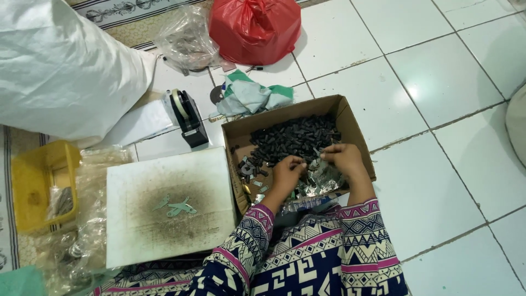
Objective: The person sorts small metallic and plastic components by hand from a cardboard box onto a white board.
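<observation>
Both hands are working inside an open cardboard box (350, 123) that is sitting on a white tiled floor (438, 71). The left hand (287, 171) is reaching into the near half of the box with its fingers drawn together on a small piece; what kind of piece it is cannot be told. The right hand (342, 158) is lying just beside it, toward the box's right wall, with its fingers curled down onto the contents; whether they are clamping anything cannot be told. A heap of small black parts (293, 137) is filling the far half of the box, and a pile of small shiny metal pieces (320, 183) is lying along the near edge, directly under both hands. A stained white board (170, 205) is lying touching the box's left wall, and two flat metal pieces (178, 207) are resting near its centre. A black tape dispenser (187, 118) is standing off the far left corner of the box, and a crumpled green and white cloth (252, 96) is lying beyond the far wall. A red plastic bag (255, 24) is sitting farther away. A yellow basket (38, 183) is standing well to the left of the board.
</observation>
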